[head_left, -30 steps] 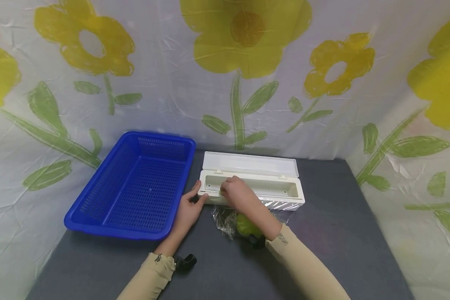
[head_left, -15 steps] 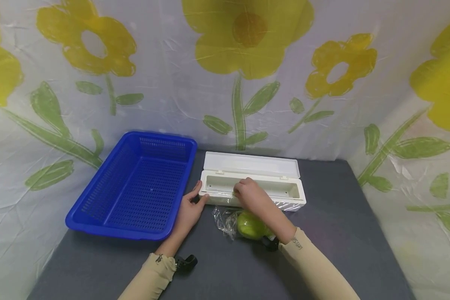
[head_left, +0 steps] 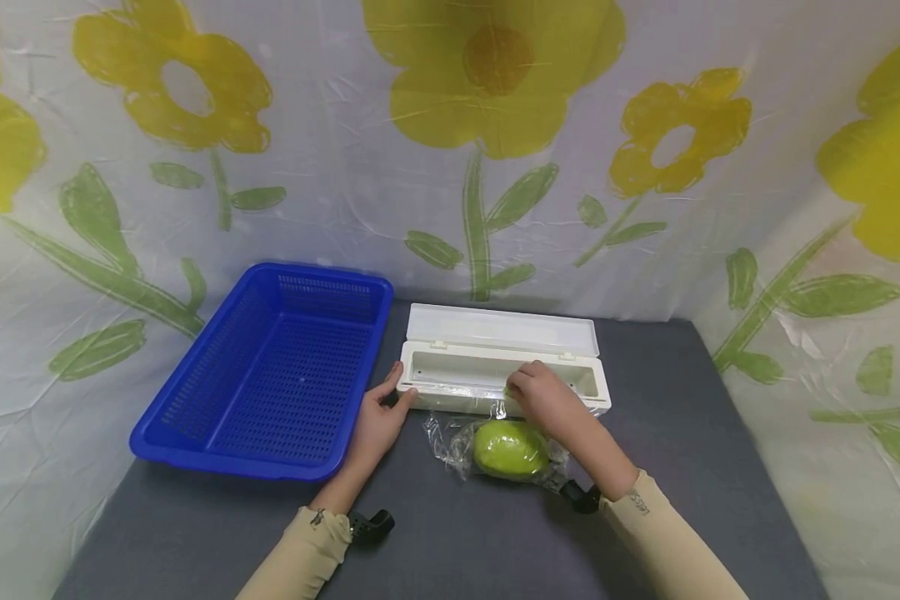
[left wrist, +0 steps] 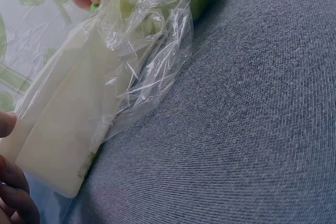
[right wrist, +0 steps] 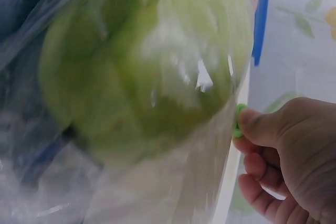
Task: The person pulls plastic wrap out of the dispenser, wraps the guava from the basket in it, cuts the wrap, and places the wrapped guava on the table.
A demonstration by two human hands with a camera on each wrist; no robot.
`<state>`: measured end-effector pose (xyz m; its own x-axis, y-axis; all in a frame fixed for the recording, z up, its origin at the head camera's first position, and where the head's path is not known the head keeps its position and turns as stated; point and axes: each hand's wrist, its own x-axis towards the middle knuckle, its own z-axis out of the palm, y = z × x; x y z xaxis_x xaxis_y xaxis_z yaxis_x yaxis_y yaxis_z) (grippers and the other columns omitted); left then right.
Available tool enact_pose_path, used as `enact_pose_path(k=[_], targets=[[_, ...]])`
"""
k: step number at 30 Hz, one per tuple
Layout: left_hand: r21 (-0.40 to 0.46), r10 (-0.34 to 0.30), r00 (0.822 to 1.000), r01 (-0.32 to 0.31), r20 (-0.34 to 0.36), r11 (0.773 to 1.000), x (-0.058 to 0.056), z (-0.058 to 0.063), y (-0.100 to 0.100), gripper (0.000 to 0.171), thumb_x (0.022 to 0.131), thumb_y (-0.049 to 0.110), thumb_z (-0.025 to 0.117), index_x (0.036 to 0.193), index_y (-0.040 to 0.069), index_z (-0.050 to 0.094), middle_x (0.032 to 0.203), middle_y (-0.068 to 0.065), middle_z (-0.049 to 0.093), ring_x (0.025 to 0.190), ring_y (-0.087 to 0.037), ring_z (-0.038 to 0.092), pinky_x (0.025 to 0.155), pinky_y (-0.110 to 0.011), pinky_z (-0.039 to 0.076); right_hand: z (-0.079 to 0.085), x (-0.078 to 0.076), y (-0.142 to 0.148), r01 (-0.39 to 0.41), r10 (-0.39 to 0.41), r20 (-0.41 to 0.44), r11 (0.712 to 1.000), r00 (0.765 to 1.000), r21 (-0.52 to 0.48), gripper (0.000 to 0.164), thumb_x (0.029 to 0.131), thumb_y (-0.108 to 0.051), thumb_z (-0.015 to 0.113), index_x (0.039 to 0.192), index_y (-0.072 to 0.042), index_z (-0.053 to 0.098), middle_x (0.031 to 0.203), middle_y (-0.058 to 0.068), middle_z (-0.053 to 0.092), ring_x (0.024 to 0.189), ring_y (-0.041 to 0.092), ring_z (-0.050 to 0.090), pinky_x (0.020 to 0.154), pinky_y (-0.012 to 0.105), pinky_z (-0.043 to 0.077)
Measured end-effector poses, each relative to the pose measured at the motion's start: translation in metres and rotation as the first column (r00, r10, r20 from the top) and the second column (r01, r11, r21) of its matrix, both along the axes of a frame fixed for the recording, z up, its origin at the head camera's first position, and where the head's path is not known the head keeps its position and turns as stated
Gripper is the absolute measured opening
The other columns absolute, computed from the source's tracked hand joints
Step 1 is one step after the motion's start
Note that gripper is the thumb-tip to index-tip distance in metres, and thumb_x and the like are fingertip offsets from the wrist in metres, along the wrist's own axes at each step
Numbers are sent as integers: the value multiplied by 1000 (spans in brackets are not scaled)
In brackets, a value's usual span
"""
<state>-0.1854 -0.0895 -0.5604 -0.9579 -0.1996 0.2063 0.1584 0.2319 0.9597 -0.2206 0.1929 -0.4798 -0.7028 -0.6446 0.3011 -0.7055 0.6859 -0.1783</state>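
Observation:
A long white cling film dispenser point(head_left: 438, 400) stands with its lid point(head_left: 502, 329) laid back. My left hand point(head_left: 375, 429) holds its left end, thumb at the front and fingers at the side. On the dispenser's front edge, my right hand point(head_left: 547, 400) pinches a small green slide cutter point(right wrist: 240, 121) between thumb and finger. A large green fruit point(head_left: 510, 450), its exact kind unclear, lies in front, covered by clear cling film point(left wrist: 147, 77) that runs up to the dispenser. Seen from the right wrist, the fruit point(right wrist: 147, 72) fills much of the view beneath the film.
To the left, a blue plastic basket point(head_left: 138, 450) with perforated walls stands close beside my left forearm. A dark grey cloth point(head_left: 682, 467) covers the table. Behind it hangs a flower-printed curtain point(head_left: 330, 208). Black straps point(head_left: 371, 525) sit at the wrists.
My right hand has slid rightward along the dispenser's front edge with the slide cutter, uncovering the fruit from the head view. The left hand stays at the dispenser's left end.

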Motion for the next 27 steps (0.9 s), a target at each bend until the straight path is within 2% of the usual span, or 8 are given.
enact_pose_path(k=[4,7,10,16,19,21,24,27], targets=[[-18,-6,1000,6,0,1000,0,-1,0,57,96,6,77,148,-5,56,155,-25,50,147,-39,47,105,-48,52,1,0,18,-11,11,-15,1000,1000,12,5,97,4,71,96,0,74,93,11,69,88,28,64,80,38,57],[-10,-12,1000,12,4,1000,1,-1,0,58,96,6,77,148,-5,55,156,-25,50,147,-37,46,91,-29,57,0,1,35,-1,2,-36,1000,999,19,4,95,5,73,95,1,74,92,11,69,88,29,65,78,39,57],[-1,-13,1000,13,0,1000,1,-1,-1,58,97,6,77,149,-5,55,157,-25,49,148,-37,46,77,-15,52,-2,3,52,13,-12,-62,1000,998,14,7,92,6,77,94,0,74,92,11,69,89,30,65,79,41,57],[-1,-18,1000,18,0,1000,2,0,-2,59,96,6,77,149,-4,54,157,-23,49,149,-35,45,81,-17,53,-6,2,74,10,-12,-96,1000,995,-16,13,87,7,80,93,-1,73,93,11,69,91,30,66,80,43,57],[11,-22,1000,22,-7,1000,1,0,-1,58,96,5,77,148,-6,54,156,-26,49,148,-38,45,58,-16,44,-7,1,82,-7,4,-127,1000,992,-17,15,85,9,82,92,0,73,91,11,69,88,29,66,77,42,58],[18,-23,1000,23,-11,1000,0,-1,0,57,96,4,76,148,-8,54,156,-28,48,148,-40,45,50,-17,36,-7,1,87,-10,9,-136,1000,991,-10,14,85,9,81,92,0,73,90,10,69,86,28,64,75,41,57],[13,-16,1000,16,-6,1000,1,0,0,58,96,3,77,148,-7,54,156,-27,49,148,-39,45,54,-12,38,-6,3,100,14,-13,-120,1000,993,8,13,86,8,81,93,0,73,90,9,70,84,26,63,72,40,56],[0,-8,1000,8,-7,1000,2,1,-1,57,96,5,77,148,-7,55,155,-26,49,148,-39,45,81,-6,45,-7,4,114,46,-44,-116,999,992,15,14,86,7,81,94,-2,73,90,8,70,83,26,61,71,40,55]])
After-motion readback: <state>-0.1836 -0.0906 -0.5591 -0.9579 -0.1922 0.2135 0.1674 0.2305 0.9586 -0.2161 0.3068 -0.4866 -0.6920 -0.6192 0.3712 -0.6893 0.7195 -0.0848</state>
